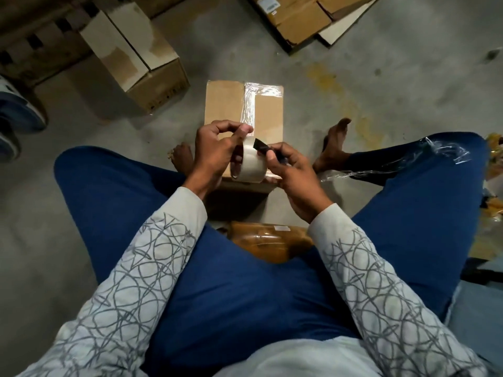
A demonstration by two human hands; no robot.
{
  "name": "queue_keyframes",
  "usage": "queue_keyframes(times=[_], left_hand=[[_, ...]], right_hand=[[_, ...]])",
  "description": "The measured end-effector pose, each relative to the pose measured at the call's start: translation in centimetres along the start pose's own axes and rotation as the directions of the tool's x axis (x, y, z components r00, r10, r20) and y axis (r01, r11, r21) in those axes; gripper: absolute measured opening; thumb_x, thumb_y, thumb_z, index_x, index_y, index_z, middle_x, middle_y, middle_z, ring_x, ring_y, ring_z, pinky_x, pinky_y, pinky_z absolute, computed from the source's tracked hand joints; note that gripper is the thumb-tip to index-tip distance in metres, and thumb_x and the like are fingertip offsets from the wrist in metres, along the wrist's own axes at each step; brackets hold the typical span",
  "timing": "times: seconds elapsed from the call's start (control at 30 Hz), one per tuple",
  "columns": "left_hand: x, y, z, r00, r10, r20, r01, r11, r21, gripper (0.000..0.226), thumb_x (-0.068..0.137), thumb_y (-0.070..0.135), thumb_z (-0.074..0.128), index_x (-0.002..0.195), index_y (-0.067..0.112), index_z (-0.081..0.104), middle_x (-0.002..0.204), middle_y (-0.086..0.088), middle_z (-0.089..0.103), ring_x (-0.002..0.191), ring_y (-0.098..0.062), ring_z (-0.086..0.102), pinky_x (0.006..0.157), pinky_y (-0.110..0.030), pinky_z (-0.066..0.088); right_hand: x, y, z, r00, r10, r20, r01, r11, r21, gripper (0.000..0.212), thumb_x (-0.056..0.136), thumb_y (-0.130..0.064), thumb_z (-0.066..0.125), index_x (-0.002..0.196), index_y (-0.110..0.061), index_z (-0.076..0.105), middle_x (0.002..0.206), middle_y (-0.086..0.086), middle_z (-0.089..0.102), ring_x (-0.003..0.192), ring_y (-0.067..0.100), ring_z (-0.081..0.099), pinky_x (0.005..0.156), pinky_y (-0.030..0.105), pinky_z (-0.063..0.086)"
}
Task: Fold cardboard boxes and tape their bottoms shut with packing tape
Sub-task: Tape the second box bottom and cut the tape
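Note:
A small brown cardboard box (226, 104) stands on the concrete floor between my bare feet, with clear tape along its centre seam and across its far edge. Above its near end, my left hand (215, 151) grips a roll of clear packing tape (249, 165), thumb and fingers pinched at the roll's top. My right hand (292, 175) holds a small black cutter (262, 146) whose tip touches the roll. The box's near end is hidden behind my hands.
A taller taped box (136, 58) lies at the upper left, flattened cartons (307, 14) at the top right. A brown wrapped bundle (269, 240) sits between my thighs. Crumpled clear tape (446, 152) clings to my right knee. A shoe (19, 110) is at the left edge.

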State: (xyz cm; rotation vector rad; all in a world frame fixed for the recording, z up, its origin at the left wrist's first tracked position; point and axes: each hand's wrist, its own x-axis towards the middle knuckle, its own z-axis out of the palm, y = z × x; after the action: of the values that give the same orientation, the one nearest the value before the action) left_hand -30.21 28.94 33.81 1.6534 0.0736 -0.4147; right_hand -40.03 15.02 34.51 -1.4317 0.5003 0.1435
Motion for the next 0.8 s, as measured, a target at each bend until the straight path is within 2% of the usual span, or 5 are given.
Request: queue_keyframes(times=[0.07,0.2,0.43,0.7,0.8], left_hand=[[-0.3,0.4,0.5,1.0,-0.027,0.008,0.027,0.999,-0.02,0.01,0.09,0.02,0.074,0.092,0.011,0.077,0.103,-0.024,0.072,0.058,-0.018,0.057,0.047,-0.025,0.046],[0.2,1.3,0.0,1.0,-0.014,-0.022,0.015,0.998,0.065,0.013,0.091,0.019,0.072,0.094,0.008,0.077,0.085,-0.015,0.073,0.04,-0.009,0.051,0.037,-0.02,0.036],[2.0,2.8,-4.5,0.994,-0.04,-0.106,0.024,0.989,-0.148,0.027,0.093,0.029,0.071,0.11,0.008,0.072,0.088,-0.006,0.072,0.08,-0.025,0.069,0.07,-0.038,0.057],[0.6,0.3,-2.2,0.992,0.003,-0.126,0.011,0.993,0.114,0.004,0.085,0.013,0.079,0.086,0.017,0.077,0.075,-0.002,0.075,0.062,-0.016,0.065,0.062,-0.036,0.058],[0.7,-0.2,-1.8,0.997,0.02,-0.081,-0.008,0.989,0.149,0.024,0.091,0.0,0.067,0.084,0.021,0.078,0.079,-0.004,0.076,0.069,-0.017,0.072,0.072,-0.042,0.061]], right_hand=[[-0.3,-0.4,0.2,0.993,0.058,0.107,-0.075,0.984,0.16,0.014,0.104,-0.015,0.053,0.107,-0.015,0.066,0.107,0.002,0.067,0.104,0.018,0.062,0.09,0.038,0.053],[-0.4,0.0,-0.2,0.996,-0.074,0.046,0.073,0.997,0.025,0.014,0.1,-0.007,0.057,0.106,-0.008,0.069,0.099,0.005,0.068,0.096,0.015,0.062,0.082,0.026,0.052],[-0.9,1.2,-1.2,0.985,-0.152,0.088,0.162,0.978,-0.13,0.019,0.097,-0.004,0.061,0.099,-0.021,0.071,0.096,-0.008,0.069,0.094,0.003,0.062,0.085,0.019,0.049],[-0.4,0.7,-1.1,0.945,-0.327,-0.003,0.326,0.941,-0.091,0.033,0.093,0.006,0.061,0.099,-0.025,0.069,0.098,-0.01,0.07,0.099,0.001,0.066,0.091,0.02,0.051],[0.0,0.9,-1.7,0.919,-0.393,-0.027,0.383,0.909,-0.165,0.03,0.093,0.003,0.063,0.101,-0.025,0.07,0.098,-0.02,0.07,0.101,0.002,0.065,0.091,0.021,0.05]])
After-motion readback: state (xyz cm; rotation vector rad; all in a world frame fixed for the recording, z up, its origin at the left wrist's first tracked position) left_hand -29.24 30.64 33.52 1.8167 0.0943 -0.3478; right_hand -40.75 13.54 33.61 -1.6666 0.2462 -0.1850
